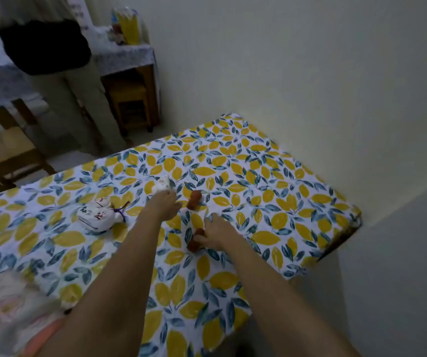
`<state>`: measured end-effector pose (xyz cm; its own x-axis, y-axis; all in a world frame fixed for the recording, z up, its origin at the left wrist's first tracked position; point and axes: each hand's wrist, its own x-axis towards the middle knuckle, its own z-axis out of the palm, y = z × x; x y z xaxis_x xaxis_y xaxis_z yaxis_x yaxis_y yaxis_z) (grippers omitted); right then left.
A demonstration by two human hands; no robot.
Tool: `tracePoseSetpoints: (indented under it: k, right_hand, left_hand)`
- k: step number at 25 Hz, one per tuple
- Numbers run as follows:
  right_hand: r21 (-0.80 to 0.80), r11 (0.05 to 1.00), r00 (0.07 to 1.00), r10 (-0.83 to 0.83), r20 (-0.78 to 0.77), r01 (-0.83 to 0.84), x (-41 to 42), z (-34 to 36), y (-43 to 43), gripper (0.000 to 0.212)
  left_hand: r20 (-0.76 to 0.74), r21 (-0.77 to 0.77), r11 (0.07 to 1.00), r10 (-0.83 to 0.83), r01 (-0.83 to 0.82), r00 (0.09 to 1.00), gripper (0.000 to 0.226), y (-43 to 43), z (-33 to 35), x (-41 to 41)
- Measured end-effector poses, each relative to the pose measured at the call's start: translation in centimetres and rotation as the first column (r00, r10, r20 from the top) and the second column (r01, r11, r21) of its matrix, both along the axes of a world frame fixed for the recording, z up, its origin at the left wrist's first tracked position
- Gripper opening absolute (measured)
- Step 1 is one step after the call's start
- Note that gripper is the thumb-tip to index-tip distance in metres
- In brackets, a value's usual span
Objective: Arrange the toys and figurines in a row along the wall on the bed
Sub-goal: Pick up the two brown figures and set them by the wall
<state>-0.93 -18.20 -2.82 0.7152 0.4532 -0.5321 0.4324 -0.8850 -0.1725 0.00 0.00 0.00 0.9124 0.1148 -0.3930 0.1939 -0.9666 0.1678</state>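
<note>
On the lemon-print bed sheet, my left hand grips a small white figurine near the middle of the bed. My right hand is closed on a small brown figurine that rests on the sheet. A second brown figurine stands free between my two hands. A white soft toy with a drawn face and a purple cord lies to the left of my left arm. The pale wall runs along the bed's right side.
A blurred pale and pink bundle lies at the lower left of the bed. Beyond the bed stand a wooden side table with a cloth and a yellow bottle, a wooden chair, and a person.
</note>
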Motion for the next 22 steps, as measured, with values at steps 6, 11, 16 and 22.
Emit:
tracePoseSetpoints:
  k: [6, 11, 16, 22]
  right_hand:
    - [0.081, 0.993, 0.996, -0.090, -0.008, 0.090, -0.5, -3.4, 1.2, 0.066]
    - [0.271, 0.904, 0.940, -0.291, -0.179, 0.332, 0.1, -4.1, 2.2, 0.032]
    - [0.368, 0.846, 0.923, -0.355, -0.149, 0.385, 2.8, -1.9, 0.5, 0.028]
    - [0.372, 0.904, 0.965, -0.252, 0.066, 0.211, 9.7, 1.6, -1.1, 0.047]
  left_hand:
    - [-0.001, -0.120, 0.993, 0.001, -0.001, 1.000, 0.045, -2.0, -4.3, 2.3]
    - [0.153, -0.231, 0.966, 0.154, -0.116, 0.976, 0.027, -3.9, -5.9, 4.4]
    - [0.122, -0.234, 0.954, 0.219, -0.186, 0.968, 0.044, -4.8, -6.0, 4.9]
    - [0.183, -0.557, 0.752, 0.525, -0.352, 0.831, 0.025, -4.7, -5.4, 5.6]
